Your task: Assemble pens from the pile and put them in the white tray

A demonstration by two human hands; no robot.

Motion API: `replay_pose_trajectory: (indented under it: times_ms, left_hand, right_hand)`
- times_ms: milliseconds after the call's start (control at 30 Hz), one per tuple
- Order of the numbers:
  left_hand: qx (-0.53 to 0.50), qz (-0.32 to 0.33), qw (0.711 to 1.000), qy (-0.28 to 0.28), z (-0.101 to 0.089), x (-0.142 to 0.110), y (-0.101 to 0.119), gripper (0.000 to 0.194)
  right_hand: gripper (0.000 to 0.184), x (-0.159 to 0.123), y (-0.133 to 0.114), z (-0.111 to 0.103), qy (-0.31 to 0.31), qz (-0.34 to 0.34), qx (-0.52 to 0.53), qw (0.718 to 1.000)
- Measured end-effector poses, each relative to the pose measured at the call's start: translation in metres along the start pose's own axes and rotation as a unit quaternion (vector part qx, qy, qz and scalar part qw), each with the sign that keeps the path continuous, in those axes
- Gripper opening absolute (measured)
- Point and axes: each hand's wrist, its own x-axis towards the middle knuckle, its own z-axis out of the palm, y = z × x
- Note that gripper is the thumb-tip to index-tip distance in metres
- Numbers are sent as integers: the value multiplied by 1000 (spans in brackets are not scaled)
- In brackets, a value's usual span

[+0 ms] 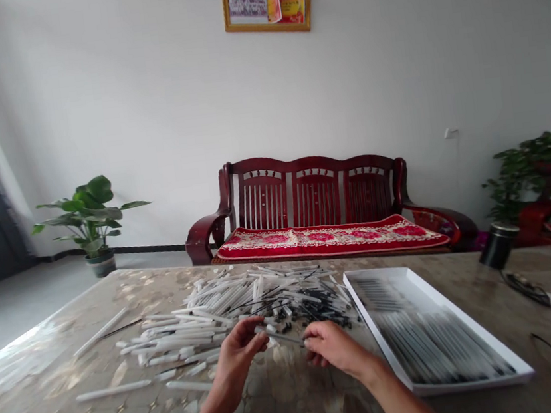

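Plainly, both forearms reached in from the bottom edge over the tabletop (290, 406), slanting inward. The left hand (242, 348) was bent at the wrist, thumb and fingers gripping one end of a slim grey tube (285, 336); the right hand (330, 346) had its fingers curled at the other end, so the tube lay slightly tilted between them, above the tabletop.

Beyond the far edge stood a dark red wooden sofa (314, 192) with a patterned red cover (329, 237). A shallow white tray (471, 384) lay just beside the right hand, holding rows of slender tubes with dark ends. Ahead of both hands spread a loose heap of whitish tubes (221, 297), with small black pieces (317, 302) at its right side. A black canister (498, 245) stood farther right, near a dark cable (524, 286).

The tray's contents were blurred, the right fingertips partly curled out of sight, and the tube's exact ends hard to make out. The picture frame (268, 28) was cut off at the top.
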Motion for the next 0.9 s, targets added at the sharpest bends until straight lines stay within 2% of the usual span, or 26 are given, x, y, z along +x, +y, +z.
replay_pose_trajectory:
  times_ms: [100,200,400,500,600,733,800,833,900]
  left_hand:
    - [0,-12,1000,8,3,0,-3,50]
    - [-15,-20,1000,1,5,0,-6,50]
    - [-22,-34,999,-21,8,-2,-4,53]
    - [-27,-33,999,-30,10,-6,2,60]
    - [-24,-47,998,-40,12,-10,4,67]
    - [-3,-61,998,-31,13,-9,-1,67]
    - [1,-62,998,-18,13,-7,-5,67]
    - [1,-62,998,-11,13,-6,-6,66]
    - [3,-59,998,2,13,-4,-8,65]
  right_hand:
    - [17,0,-4,-8,32,-74,-96,992]
    - [20,1,-8,-10,25,-91,-161,982]
    - [21,1,-10,3,-41,-111,-161,980]
    - [18,-7,-13,-3,-7,-118,-163,979]
    - [15,-22,-9,-33,61,-106,-171,978]
    - [9,-48,22,-103,192,-78,-155,966]
    - [6,-63,45,-139,290,-46,-169,941]
    - [5,-70,57,-156,320,-19,-192,928]
    - [6,-82,77,-182,338,43,-270,900]
